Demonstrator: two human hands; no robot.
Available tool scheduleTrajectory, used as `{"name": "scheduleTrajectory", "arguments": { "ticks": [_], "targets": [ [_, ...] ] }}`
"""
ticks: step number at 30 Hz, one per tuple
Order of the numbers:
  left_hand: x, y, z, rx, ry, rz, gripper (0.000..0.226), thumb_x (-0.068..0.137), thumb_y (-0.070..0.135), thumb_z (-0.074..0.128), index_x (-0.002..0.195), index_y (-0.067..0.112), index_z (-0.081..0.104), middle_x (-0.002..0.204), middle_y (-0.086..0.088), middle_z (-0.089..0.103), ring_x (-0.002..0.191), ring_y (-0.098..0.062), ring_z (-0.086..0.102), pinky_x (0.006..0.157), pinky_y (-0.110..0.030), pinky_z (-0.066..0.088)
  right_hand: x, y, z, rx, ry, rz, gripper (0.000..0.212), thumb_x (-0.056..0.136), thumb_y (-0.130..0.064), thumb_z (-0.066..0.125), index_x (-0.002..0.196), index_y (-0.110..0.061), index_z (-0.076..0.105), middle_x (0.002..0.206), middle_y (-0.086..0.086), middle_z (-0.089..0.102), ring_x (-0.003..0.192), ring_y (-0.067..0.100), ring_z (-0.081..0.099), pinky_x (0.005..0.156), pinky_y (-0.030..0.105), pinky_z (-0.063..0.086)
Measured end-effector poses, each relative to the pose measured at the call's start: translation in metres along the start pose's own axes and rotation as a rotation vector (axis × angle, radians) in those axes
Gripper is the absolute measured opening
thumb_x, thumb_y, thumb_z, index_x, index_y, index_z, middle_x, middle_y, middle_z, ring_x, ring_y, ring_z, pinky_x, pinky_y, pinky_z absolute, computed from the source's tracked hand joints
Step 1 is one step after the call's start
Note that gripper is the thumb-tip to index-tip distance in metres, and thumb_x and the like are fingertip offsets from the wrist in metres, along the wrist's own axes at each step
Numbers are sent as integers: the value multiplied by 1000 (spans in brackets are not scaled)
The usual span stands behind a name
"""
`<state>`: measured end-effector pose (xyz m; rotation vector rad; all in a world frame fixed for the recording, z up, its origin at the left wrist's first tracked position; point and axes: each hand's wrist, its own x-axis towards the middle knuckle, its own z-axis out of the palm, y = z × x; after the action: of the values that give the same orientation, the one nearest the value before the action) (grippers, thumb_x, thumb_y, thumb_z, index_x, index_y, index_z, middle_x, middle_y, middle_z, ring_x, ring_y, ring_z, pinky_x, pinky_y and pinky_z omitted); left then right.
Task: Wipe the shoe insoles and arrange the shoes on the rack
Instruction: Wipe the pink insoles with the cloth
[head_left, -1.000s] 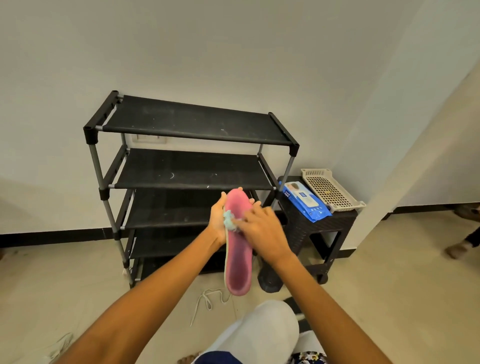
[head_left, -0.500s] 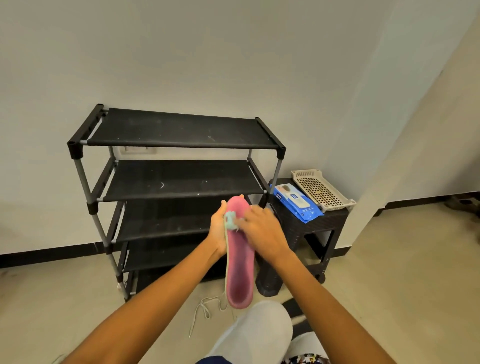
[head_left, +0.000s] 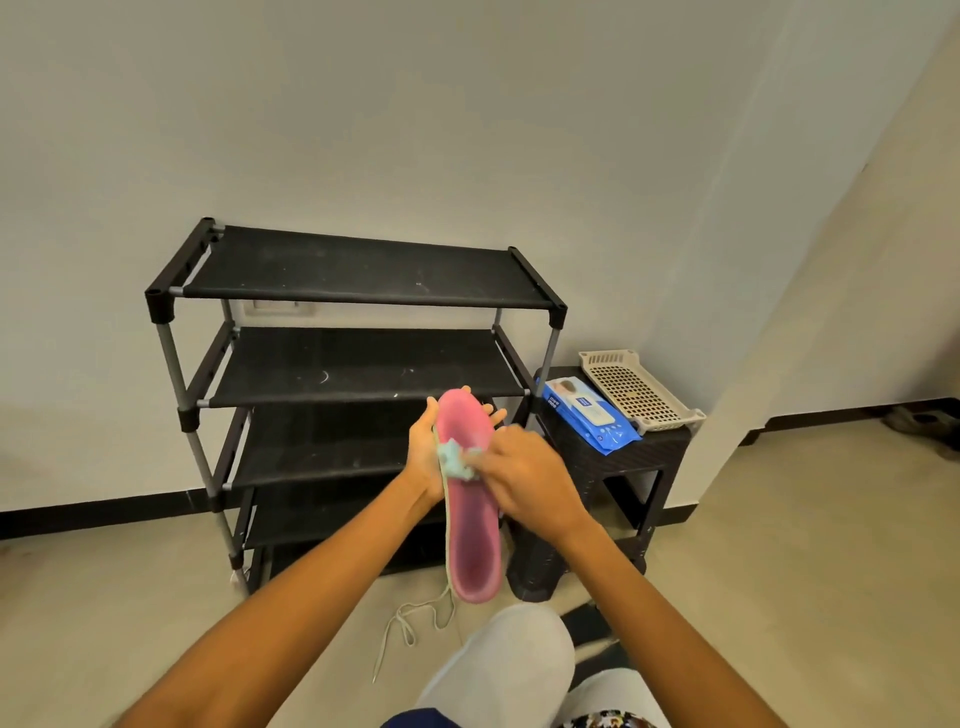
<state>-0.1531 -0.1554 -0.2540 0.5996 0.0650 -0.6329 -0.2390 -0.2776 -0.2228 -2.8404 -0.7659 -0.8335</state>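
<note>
A pink insole (head_left: 471, 525) stands nearly upright in front of me, toe end up. My left hand (head_left: 423, 457) holds it from behind near the toe, fingertips showing past its far edge. My right hand (head_left: 524, 475) pinches a crumpled pale blue-green wipe (head_left: 456, 460) and presses it against the insole's upper left part. Behind them stands a black shoe rack (head_left: 363, 283) with several bare shelves. No shoe is plainly visible; a white lace (head_left: 410, 626) lies on the floor below the insole.
A dark stool (head_left: 660, 452) right of the rack carries a blue wipes pack (head_left: 589, 415) and a beige perforated tray (head_left: 641, 389). My knees in light trousers (head_left: 506, 665) fill the bottom centre. Tan floor spreads left and right; white walls behind.
The right hand with the wipe has slid a little down the insole from the toe end. The left hand keeps its hold. The camera has tilted upward slightly.
</note>
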Motion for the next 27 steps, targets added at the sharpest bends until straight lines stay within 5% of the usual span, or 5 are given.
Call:
{"name": "scheduleTrajectory", "arguments": {
  "ticks": [4, 8, 15, 19, 27],
  "targets": [
    [-6, 0, 6, 190, 39, 89, 46, 97, 48, 34, 115, 13, 59, 107, -8, 63, 94, -22, 61, 83, -40, 50, 12, 16, -3, 316, 130, 686, 27, 93, -19, 55, 119, -18, 63, 102, 2, 57, 91, 13, 54, 75, 26, 47],
    [-10, 6, 5, 74, 30, 53, 59, 96, 56, 29, 117, 10, 59, 105, -15, 70, 102, -29, 62, 90, -42, 48, 11, 2, 6, 605, -64, 679, 33, 89, -15, 61, 122, -18, 61, 107, -4, 55, 96, 7, 54, 79, 13, 45],
    [-16, 7, -12, 23, -53, 59, 69, 92, 61, 35, 91, 5, 76, 96, -17, 70, 87, -28, 69, 88, -41, 49, 30, -17, 29, 699, 131, 833, 15, 93, -17, 55, 104, -12, 65, 92, 0, 62, 87, 15, 62, 64, 10, 48],
    [-17, 19, -23, 12, 3, 102, 64, 91, 61, 35, 100, 9, 71, 93, -12, 68, 87, -23, 65, 86, -38, 48, 40, -14, 42, 423, -65, 639, 28, 93, -27, 54, 119, -20, 61, 98, -5, 61, 87, 7, 56, 69, 20, 51],
    [-6, 37, -35, -37, 51, 124, 58, 95, 58, 28, 135, 20, 47, 126, -14, 58, 118, -34, 52, 92, -47, 45, 44, -34, 33, 330, -231, 194, 26, 94, -23, 41, 99, -16, 66, 94, 0, 63, 84, 13, 52, 72, 33, 48]
  ]
}}
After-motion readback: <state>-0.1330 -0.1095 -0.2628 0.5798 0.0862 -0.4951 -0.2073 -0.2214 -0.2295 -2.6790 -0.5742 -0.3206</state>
